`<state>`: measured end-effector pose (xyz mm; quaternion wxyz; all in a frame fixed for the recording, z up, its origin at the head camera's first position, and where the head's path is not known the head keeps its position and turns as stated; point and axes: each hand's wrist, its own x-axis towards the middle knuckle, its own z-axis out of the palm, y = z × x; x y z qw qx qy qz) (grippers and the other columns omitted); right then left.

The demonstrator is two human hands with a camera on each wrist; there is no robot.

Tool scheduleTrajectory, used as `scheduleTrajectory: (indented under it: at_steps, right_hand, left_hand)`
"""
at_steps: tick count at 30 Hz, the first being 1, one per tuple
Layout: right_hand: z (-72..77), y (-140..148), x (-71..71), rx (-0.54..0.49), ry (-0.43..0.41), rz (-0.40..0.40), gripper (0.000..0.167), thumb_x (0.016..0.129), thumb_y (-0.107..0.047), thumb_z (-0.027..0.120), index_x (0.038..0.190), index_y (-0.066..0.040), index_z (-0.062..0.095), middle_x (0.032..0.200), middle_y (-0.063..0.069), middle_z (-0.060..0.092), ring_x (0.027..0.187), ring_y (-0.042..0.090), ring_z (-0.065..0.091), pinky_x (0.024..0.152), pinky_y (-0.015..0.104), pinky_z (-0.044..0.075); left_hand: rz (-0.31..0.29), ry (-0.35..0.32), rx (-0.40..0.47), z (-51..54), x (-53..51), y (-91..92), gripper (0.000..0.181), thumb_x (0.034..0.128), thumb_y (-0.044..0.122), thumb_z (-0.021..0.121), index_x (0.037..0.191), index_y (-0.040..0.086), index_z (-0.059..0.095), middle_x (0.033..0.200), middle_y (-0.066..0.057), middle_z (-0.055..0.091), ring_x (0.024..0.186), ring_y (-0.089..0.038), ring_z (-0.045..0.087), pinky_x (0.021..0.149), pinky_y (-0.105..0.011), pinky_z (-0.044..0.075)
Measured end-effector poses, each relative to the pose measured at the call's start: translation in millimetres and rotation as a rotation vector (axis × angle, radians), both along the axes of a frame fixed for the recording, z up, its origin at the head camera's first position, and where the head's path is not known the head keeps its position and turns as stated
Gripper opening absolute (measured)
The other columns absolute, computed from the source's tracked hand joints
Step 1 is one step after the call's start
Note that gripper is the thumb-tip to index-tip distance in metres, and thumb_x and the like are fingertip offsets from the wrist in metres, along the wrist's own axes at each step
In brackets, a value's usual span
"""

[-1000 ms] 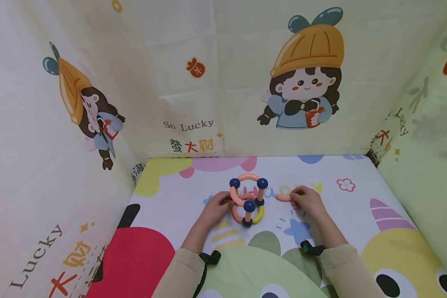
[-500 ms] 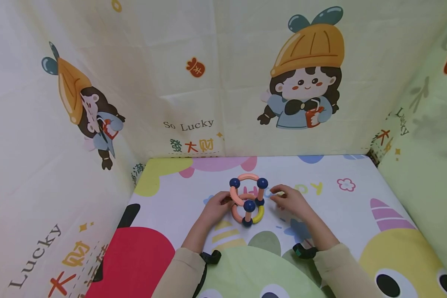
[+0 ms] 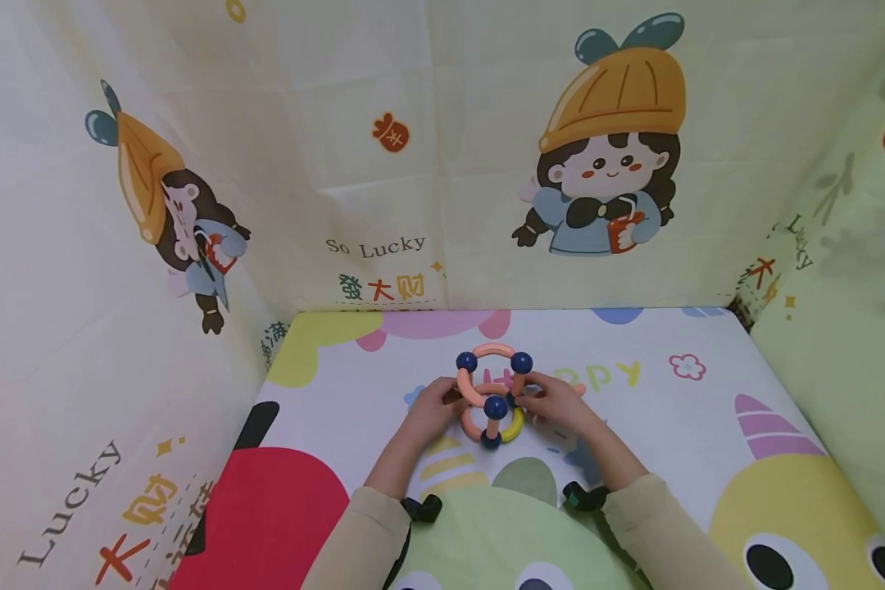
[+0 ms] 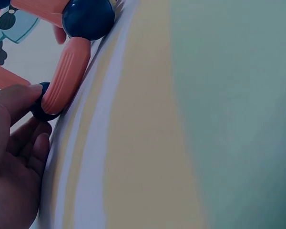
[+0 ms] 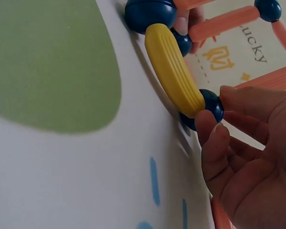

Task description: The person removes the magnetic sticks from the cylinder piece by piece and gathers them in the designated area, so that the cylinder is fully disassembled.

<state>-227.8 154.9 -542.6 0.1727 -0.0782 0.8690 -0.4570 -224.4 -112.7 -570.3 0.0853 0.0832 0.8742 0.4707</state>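
A stick-and-ball frame of salmon-pink sticks and dark blue balls (image 3: 496, 407) stands on the table, two levels high. Its lower ring includes a yellow curved stick (image 5: 174, 71). At the frame's left, my left hand (image 3: 431, 411) pinches a low blue ball (image 4: 38, 110) between thumb and fingers. On the other side, my right hand (image 3: 563, 405) has thumb and fingertips around the blue ball (image 5: 213, 106) at the yellow stick's end. Behind the right hand, a loose pink curved stick (image 3: 580, 389) lies on the table, mostly hidden.
The tabletop (image 3: 649, 426) carries a cartoon-print cover. Printed cloth walls (image 3: 472, 180) rise at the back and both sides. A dark wrist camera (image 3: 584, 496) sits by the right sleeve, another camera (image 3: 422, 509) by the left.
My right hand has let go of the loose curved stick and moved left to the frame's lower right ball. The left hand stays at the frame's left side.
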Motion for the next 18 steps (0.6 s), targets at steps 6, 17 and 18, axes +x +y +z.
scheduleTrajectory:
  at_steps: [6, 17, 18]
  right_hand:
    - [-5.0, -4.1, -1.1, 0.018, 0.009, 0.009, 0.025, 0.093, -0.024, 0.070, 0.116, -0.018, 0.066, 0.083, 0.004, 0.066, 0.061, 0.020, 0.060, 0.059, 0.032, 0.051]
    - [-5.5, -3.6, 5.5, 0.062, 0.067, 0.007, 0.020, 0.092, -0.028, 0.070, 0.110, -0.020, 0.067, 0.085, 0.003, 0.066, 0.065, 0.018, 0.058, 0.062, 0.031, 0.047]
    - [-5.7, -3.7, 6.1, 0.061, 0.072, 0.010, 0.020, 0.092, -0.028, 0.070, 0.111, -0.020, 0.067, 0.086, 0.002, 0.066, 0.065, 0.018, 0.058, 0.061, 0.031, 0.048]
  left_hand:
    - [-0.012, 0.001, -0.015, 0.5, -0.1, 2.0, 0.034, 0.0936, 0.049, 0.063, 0.125, 0.036, 0.065, 0.117, 0.011, 0.066, 0.110, -0.014, 0.061, 0.097, -0.041, 0.050]
    - [-0.019, 0.049, -0.085, 2.2, -6.3, 1.8, 0.019, 0.0965, 0.041, 0.062, 0.115, 0.037, 0.067, 0.115, 0.007, 0.066, 0.107, -0.016, 0.061, 0.096, -0.041, 0.051]
    - [-0.021, 0.048, -0.084, 2.7, -7.0, 1.6, 0.018, 0.0965, 0.041, 0.062, 0.113, 0.037, 0.067, 0.115, 0.007, 0.066, 0.107, -0.016, 0.061, 0.096, -0.041, 0.050]
